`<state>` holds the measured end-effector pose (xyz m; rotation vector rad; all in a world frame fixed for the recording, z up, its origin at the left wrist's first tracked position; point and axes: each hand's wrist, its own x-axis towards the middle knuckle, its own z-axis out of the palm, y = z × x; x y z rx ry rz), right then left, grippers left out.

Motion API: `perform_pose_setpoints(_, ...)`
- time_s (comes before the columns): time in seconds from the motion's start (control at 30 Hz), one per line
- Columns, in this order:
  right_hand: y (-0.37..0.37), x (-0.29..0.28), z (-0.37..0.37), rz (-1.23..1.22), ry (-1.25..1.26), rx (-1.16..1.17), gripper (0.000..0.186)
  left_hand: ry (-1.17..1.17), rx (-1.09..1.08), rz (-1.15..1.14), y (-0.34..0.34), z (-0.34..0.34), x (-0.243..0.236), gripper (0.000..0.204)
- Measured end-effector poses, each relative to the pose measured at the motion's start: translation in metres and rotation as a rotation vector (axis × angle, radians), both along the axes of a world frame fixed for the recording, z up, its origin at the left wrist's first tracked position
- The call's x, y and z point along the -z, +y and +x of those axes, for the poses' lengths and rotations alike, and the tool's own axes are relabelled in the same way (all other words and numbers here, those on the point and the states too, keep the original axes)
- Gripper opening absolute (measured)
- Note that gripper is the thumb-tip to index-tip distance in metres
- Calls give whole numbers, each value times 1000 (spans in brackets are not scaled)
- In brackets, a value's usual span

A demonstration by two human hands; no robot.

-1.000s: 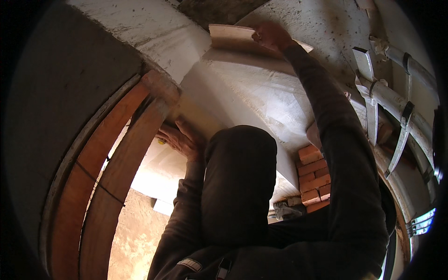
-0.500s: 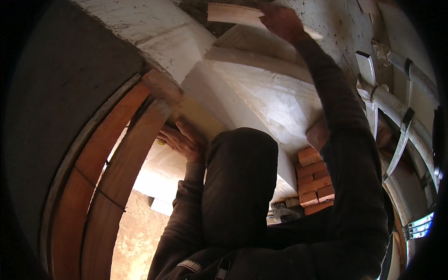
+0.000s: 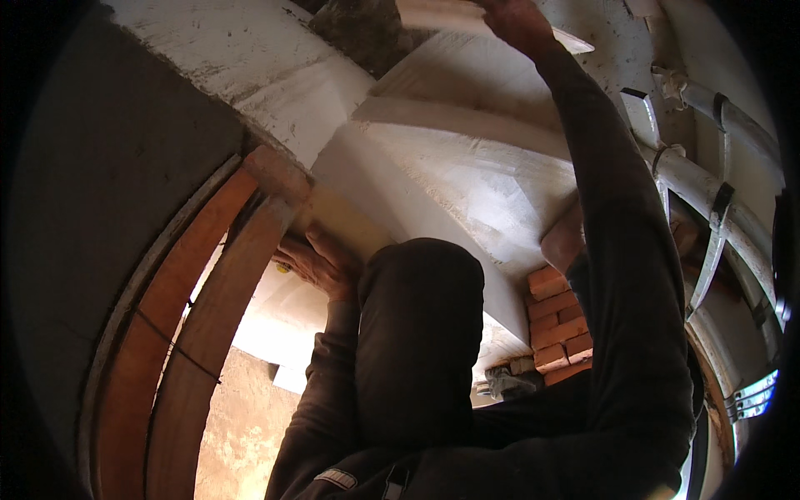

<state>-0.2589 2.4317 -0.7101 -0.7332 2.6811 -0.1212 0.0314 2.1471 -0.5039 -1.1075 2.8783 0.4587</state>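
Observation:
My right hand (image 3: 518,29) is stretched far forward at the top of the view, closed round a pale, thin wooden board (image 3: 443,17). The upper edge of the picture cuts off part of that board. Lower down on the left, my left hand (image 3: 317,265) is beside my raised knee, close to the end of a reddish-brown plank (image 3: 221,312). A small yellow thing (image 3: 282,267) peeks out under its bent fingers; most of it is hidden. Just beyond this hand lies a yellowish flat surface (image 3: 350,223).
Pale, plastered angled surfaces (image 3: 467,179) spread ahead of my knee. Stacked red bricks (image 3: 557,325) stand at the right, near a bare foot (image 3: 564,242). Grey pipes (image 3: 692,187) with metal straps run along the right side. A dark wall (image 3: 108,167) rises at the left.
My right hand and the wooden board have shifted up toward the top edge and slightly right. The whole view has tilted a little; my left hand stays by the plank end.

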Motion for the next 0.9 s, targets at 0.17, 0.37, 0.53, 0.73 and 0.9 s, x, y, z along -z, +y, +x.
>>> perform_pose_setpoints(0.17, 20, -20, -20, -417, 336, 126, 26, 20, 21, -2, -2, 0, -2, 86)
perform_pose_setpoints(0.37, 40, -52, -8, -154, 265, 643, 28, -27, -32, 9, -1, 2, 0, 88)
perform_pose_setpoints(0.53, 78, -42, 3, 102, 159, 796, 30, -20, -31, 0, -5, 4, 0, 88)
perform_pose_setpoints(0.73, 105, -9, 37, 215, 186, 909, 26, -18, -16, -4, -5, 5, 2, 87)
perform_pose_setpoints(0.9, 102, 43, 46, 82, 265, 1063, 25, -27, -26, 18, 0, 0, 0, 88)
